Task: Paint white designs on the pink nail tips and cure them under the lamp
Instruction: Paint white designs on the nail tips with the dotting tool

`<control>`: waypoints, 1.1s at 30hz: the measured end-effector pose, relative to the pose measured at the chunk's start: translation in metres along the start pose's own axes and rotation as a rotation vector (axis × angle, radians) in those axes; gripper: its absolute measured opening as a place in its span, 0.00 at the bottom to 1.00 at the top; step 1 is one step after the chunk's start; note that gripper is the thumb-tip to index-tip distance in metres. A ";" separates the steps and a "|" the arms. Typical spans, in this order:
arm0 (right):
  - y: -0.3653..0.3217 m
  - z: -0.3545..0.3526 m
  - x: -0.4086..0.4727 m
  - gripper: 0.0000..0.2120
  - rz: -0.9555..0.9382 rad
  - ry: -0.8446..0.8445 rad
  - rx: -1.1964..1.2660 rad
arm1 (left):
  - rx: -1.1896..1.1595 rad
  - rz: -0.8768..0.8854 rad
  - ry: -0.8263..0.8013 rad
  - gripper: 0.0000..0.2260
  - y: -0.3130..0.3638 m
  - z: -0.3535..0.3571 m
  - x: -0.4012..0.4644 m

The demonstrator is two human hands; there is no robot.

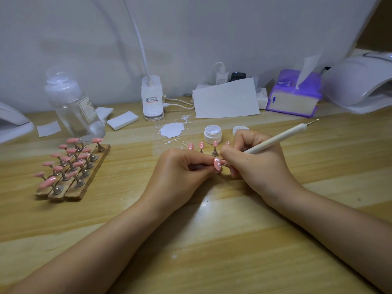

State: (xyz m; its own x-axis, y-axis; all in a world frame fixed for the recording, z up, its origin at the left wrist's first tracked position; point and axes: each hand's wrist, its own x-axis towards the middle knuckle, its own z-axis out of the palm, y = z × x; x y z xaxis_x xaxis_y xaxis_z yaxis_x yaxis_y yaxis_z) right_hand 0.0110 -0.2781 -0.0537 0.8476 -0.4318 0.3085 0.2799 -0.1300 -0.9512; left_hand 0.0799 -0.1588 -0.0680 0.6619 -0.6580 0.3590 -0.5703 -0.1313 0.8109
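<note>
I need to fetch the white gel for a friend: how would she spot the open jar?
Start from the purple tissue box at the back right of the desk and come forward-left past the paper sheet. The jar is the small white pot just right of the white smear; its lid lies beside it.

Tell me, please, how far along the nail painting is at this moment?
Done: standing tips by the jar carry white dots. In hand: the left hand holds a pink tip while the right hand dots it with the tool. Left: the plain tips on the rack, then the lamp.
</note>
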 end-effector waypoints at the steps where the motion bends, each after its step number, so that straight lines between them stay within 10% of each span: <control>1: 0.000 0.000 0.000 0.19 0.001 -0.002 -0.001 | 0.006 -0.002 -0.001 0.06 0.000 0.000 0.000; 33: 0.001 0.000 0.000 0.18 0.008 0.005 -0.032 | 0.008 -0.038 0.004 0.05 0.004 -0.001 -0.001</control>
State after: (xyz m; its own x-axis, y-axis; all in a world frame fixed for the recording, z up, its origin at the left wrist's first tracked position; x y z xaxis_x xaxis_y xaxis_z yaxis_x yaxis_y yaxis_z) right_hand 0.0113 -0.2785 -0.0543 0.8473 -0.4375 0.3011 0.2588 -0.1551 -0.9534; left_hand 0.0775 -0.1579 -0.0652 0.6848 -0.6496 0.3302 -0.5488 -0.1617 0.8201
